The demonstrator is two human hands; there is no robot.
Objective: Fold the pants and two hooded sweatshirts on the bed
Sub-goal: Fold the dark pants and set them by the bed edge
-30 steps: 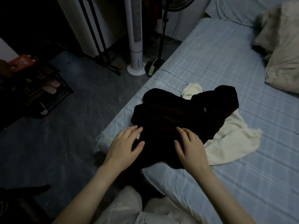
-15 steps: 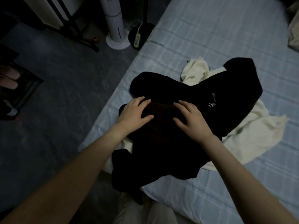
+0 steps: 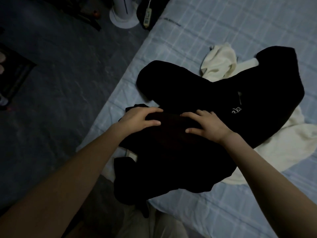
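Both my hands, left (image 3: pixel 141 117) and right (image 3: pixel 205 125), rest open-palmed, gripping nothing, on the crumpled black fabric heap (image 3: pixel 180 152), which stretches away toward the cream garment (image 3: pixel 217 61).

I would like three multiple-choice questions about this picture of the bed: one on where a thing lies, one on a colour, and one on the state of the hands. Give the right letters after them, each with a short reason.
1. Where does the cream garment lie?
A. On the floor
B. Partly under the black clothes
C. Hanging on the fan

2. What colour is the lettering on the black clothes?
A. White
B. Red
C. Yellow

3. How are the two hands placed?
A. Both raised in the air
B. One on the floor
C. Both laid on the dark pile, fingers spread

Answers:
1 B: cream cloth shows beyond the black fabric on its far and right sides, on the bed.
2 A: the small letters read pale white against the black.
3 C: the left hand and right hand both rest on the pile, and nothing is pinched that I can see.
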